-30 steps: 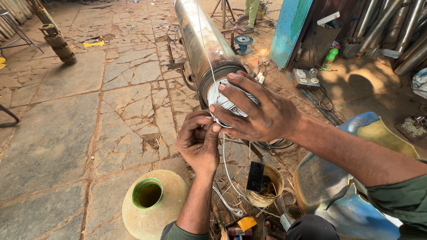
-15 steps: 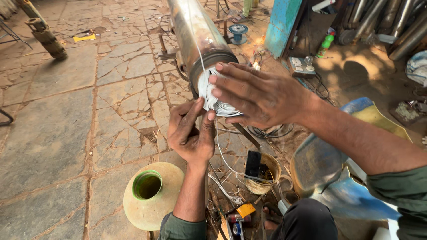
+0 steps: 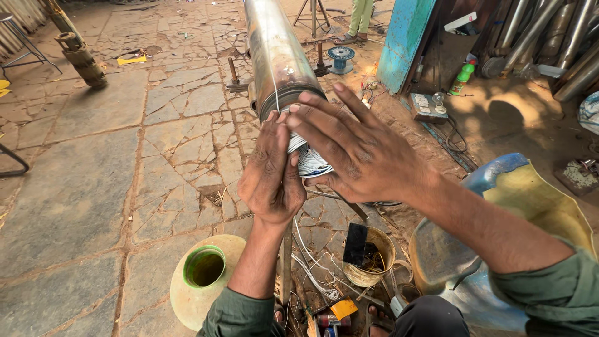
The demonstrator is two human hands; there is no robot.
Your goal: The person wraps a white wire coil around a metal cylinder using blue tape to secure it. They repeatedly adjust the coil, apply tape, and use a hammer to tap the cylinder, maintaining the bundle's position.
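Observation:
A long steel cylinder [image 3: 274,56] lies raised above the stone floor, its open end facing me. White wire coils [image 3: 310,163] bulge out of that end. My right hand [image 3: 355,150] is spread flat over the coils with fingers apart. My left hand [image 3: 271,175] sits just left of it, fingertips pressed to the cylinder's rim and the wires. A thin white wire [image 3: 271,68] runs along the cylinder's top. More white wire [image 3: 310,268] hangs down below the hands. The cylinder's end face is mostly hidden by both hands.
A cream pot with a green mouth [image 3: 204,274] stands below my left arm. A small bucket [image 3: 369,256] with a black tool, a blue-and-yellow seat [image 3: 530,200], a blue spool [image 3: 341,56], a green bottle [image 3: 462,78] and pipes [image 3: 549,31] surround me. A person's legs [image 3: 359,19] stand far off.
My left hand has risen from below the cylinder's end up to its rim. My right hand has shifted across the coils and spread wider.

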